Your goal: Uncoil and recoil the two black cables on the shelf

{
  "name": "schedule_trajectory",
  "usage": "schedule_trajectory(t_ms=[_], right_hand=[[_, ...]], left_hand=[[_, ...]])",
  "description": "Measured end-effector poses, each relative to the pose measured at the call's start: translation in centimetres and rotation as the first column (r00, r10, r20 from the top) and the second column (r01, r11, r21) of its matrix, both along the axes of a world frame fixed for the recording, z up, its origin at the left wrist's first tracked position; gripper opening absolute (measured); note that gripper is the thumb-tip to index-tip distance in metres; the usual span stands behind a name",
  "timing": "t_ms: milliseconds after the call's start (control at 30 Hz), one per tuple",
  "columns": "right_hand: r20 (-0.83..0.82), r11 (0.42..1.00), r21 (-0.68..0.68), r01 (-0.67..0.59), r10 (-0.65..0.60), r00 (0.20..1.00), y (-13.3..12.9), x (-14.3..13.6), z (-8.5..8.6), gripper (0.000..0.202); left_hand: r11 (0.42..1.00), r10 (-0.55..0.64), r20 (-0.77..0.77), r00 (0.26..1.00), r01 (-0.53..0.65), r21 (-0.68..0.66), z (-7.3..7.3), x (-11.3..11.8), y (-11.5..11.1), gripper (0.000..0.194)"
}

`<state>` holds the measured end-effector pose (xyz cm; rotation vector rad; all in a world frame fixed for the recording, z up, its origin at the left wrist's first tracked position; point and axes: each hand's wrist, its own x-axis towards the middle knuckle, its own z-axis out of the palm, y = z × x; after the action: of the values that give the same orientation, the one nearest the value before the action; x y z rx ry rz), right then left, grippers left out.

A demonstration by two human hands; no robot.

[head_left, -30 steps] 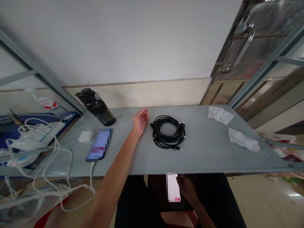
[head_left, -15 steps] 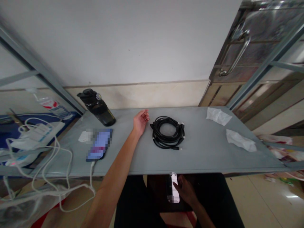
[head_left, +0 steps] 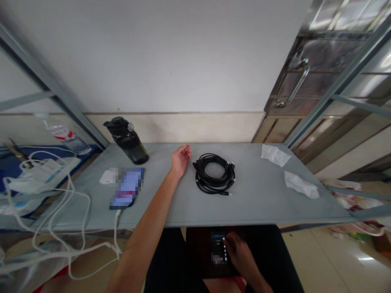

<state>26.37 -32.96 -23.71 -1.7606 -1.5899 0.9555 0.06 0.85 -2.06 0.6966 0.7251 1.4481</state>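
My left hand (head_left: 181,158) rests on the grey table, its fingers loosely curled and apart from the palm, with nothing visible in them. Just to its right lies a coiled bundle of black cables (head_left: 200,182) with several connector ends; the hand is close to it but not gripping it. Below the table's front edge, my right hand (head_left: 240,251) is at the right side of a phone (head_left: 217,244) with a dark screen, one finger touching the screen. Shadow hides the other fingers, so I cannot tell whether they grip the phone.
A black water bottle (head_left: 128,140) stands at the back left. Near it lie a second phone (head_left: 127,189) on a white charging cable (head_left: 116,228) and a white piece (head_left: 107,176). Two crumpled tissues (head_left: 275,154) lie at the right. Metal frame bars flank the table (head_left: 259,203).
The phone under my right hand has gone from a bright white screen to a dark one. The view has shifted slightly right and up; my left hand and the cables stay in place.
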Motion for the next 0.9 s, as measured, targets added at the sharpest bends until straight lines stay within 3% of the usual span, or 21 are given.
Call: schedule_trajectory(t_ms=[67, 167, 267, 333, 400, 467, 567, 700, 900], right_hand=[[0.017, 0.995, 0.093, -0.041, 0.04, 0.999, -0.5, -0.1, 4.4, 0.041], [0.048, 0.964, 0.231, -0.131, 0.123, 0.991, -0.3, -0.6, 12.6, 0.034], [0.098, 0.886, 0.424, -0.189, 0.163, 0.982, 2.7, -1.4, 19.8, 0.02], [0.237, 0.801, 0.549, -0.238, 0.124, 0.964, 6.3, -2.1, 22.5, 0.015], [0.403, 0.748, 0.584, -0.315, 0.07, 0.912, 10.5, -3.0, 23.3, 0.047], [0.545, 0.721, 0.551, -0.42, 0.07, 0.836, 14.4, -4.0, 22.8, 0.071], [0.687, 0.74, 0.433, -0.514, 0.098, 0.72, 18.4, -4.6, 21.2, 0.064], [0.756, 0.756, 0.363, -0.544, 0.102, 0.647, 19.9, -2.5, 20.1, 0.051], [0.795, 0.798, 0.324, -0.508, 0.062, 0.604, 20.3, 6.1, 19.5, 0.051]], left_hand=[[1.0, -0.006, 0.007, 1.0, 0.006, 0.003, -0.1, 0.1, 0.1, 0.014], [1.0, -0.021, 0.015, 1.0, 0.021, 0.009, -0.3, 0.4, 0.2, 0.017], [0.999, -0.039, 0.013, 0.999, 0.038, 0.014, -0.5, 0.7, 0.1, 0.019], [0.999, -0.047, 0.006, 0.999, 0.047, 0.021, -0.5, 0.8, 0.0, 0.02], [0.998, -0.051, -0.006, 0.999, 0.051, 0.027, -0.5, 0.7, -0.1, 0.022], [0.998, -0.049, -0.017, 0.999, 0.049, 0.031, -0.5, 0.6, -0.2, 0.024], [0.999, -0.037, -0.024, 0.999, 0.037, 0.032, -0.4, 0.4, -0.1, 0.026], [0.999, -0.028, -0.019, 0.999, 0.029, 0.031, -0.4, 0.3, 0.1, 0.025], [0.999, -0.032, 0.004, 0.999, 0.032, 0.023, -0.3, 0.2, 0.6, 0.023]])
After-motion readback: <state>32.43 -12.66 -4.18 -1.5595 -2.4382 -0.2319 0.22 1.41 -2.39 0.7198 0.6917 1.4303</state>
